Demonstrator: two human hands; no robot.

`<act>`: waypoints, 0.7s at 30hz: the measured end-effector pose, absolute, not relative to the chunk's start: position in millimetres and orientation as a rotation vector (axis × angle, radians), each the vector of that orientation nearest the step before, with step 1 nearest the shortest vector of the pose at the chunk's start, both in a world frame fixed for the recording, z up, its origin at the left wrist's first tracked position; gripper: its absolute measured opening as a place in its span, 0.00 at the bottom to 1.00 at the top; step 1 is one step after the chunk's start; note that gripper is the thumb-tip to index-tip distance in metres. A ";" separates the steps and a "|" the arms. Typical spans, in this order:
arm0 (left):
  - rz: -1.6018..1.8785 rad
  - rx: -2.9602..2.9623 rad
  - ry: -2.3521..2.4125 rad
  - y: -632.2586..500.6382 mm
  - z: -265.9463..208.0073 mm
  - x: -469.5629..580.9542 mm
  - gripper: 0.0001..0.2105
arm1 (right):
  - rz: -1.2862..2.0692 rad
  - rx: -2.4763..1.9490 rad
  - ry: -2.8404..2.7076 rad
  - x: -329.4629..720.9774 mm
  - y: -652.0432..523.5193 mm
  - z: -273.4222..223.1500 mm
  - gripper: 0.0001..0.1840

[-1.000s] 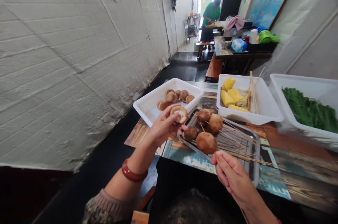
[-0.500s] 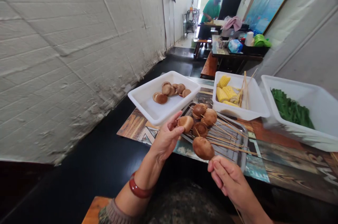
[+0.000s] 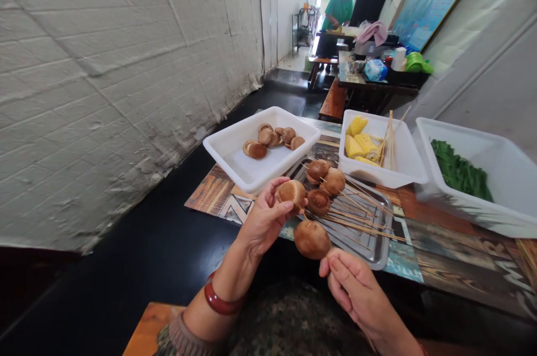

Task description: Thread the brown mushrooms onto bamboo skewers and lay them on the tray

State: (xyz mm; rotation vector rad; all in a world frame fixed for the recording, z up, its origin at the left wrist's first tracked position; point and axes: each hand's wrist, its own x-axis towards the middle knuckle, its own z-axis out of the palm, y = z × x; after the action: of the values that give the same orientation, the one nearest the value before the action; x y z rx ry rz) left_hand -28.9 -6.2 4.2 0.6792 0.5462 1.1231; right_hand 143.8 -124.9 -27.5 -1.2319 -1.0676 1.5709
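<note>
In the head view, a round brown mushroom cap point(image 3: 291, 192) is gripped between the thumb and fingers of the left hand point(image 3: 266, 219), above the near left corner of a silver rectangular metal tray point(image 3: 381, 258). A thin pale wooden skewer point(image 3: 306, 219) is pinched in the closed fingers of the right hand point(image 3: 352, 283), and a broad brown skewered mushroom point(image 3: 312, 239) is carried on it, just beyond the fingertips. The skewer's tip is brought up to the gripped cap's lower edge; whether the cap is pierced cannot be told.

By the metal tray's left edge, more skewered brown mushrooms point(image 3: 333, 182) are laid, their sticks pointed toward its right edge. The tray is set along the near edge of a plank-patterned, multicoloured table point(image 3: 444, 255). Near the table's left edge, loose brown mushrooms point(image 3: 265, 136) are held in a shallow white plastic tub point(image 3: 213, 149), grouped toward its far right corner.
</note>
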 end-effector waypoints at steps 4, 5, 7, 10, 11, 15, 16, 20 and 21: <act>1.150 0.689 0.532 -8.8 9.9 -30.0 0.27 | 1.612 -1.176 -0.953 142.6 -128.4 -30.3 0.21; 1.156 0.684 0.534 -9.0 11.1 -30.1 0.27 | 1.619 -1.164 -0.937 142.7 -129.4 -30.4 0.21; 1.156 0.662 0.539 -8.9 12.4 -30.0 0.25 | 1.625 -1.154 -0.923 143.0 -131.0 -30.0 0.20; 1.167 0.651 0.559 -8.0 11.6 -29.5 0.23 | 1.628 -1.167 -0.921 143.4 -131.3 -28.1 0.19; 1.175 0.659 0.567 -7.7 11.0 -29.2 0.23 | 1.629 -1.171 -0.921 143.4 -130.9 -27.4 0.19; 1.192 0.682 0.568 -6.3 10.2 -27.7 0.24 | 1.631 -1.189 -0.930 143.0 -129.3 -25.8 0.20; 1.193 0.682 0.568 -6.1 10.6 -27.3 0.23 | 1.630 -1.194 -0.933 143.0 -129.2 -25.8 0.20; 1.196 0.692 0.581 -6.0 13.0 -26.5 0.21 | 1.623 -1.198 -0.946 143.1 -129.6 -26.8 0.21; 1.196 0.696 0.583 -6.1 13.4 -26.5 0.21 | 1.624 -1.200 -0.946 143.2 -129.7 -27.1 0.21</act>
State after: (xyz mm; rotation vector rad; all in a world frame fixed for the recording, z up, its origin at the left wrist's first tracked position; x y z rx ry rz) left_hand -26.5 -6.1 13.4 0.6955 0.5834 1.1965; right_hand 143.2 -129.7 -27.1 -1.2000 -0.9463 1.6240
